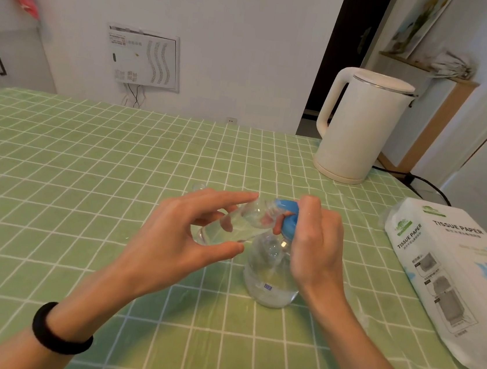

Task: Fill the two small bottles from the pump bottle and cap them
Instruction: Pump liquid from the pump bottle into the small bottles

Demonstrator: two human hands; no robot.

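On my left wrist sits a black band [61, 330]. My left hand [175, 237] is lifted over the green checked tablecloth [56, 163], with thumb and fingers curled and pinching the small bottle [225, 227]. This bottle is clear and lies tilted, its mouth touching or just beside the nozzle of the blue pump head [288, 219]. Behind my left fingertips there is a faint clear shape [198, 186]; it may be the second small bottle, but I cannot tell.

The pump bottle [271, 278] stands upright on the cloth, with some liquid low inside. My right hand [317, 247] wraps the pump head from the right side, fingers curled over it.

I judge this is the filling of the first small bottle. The next move calls for a straight press down on the pump, while my left hand keeps the mouth exactly under the nozzle, so that nothing spills. After that come the caps, and I see none in view.

Further right a white kettle [361, 128] stands, and a tissue paper pack [451, 268] lies at the table edge.
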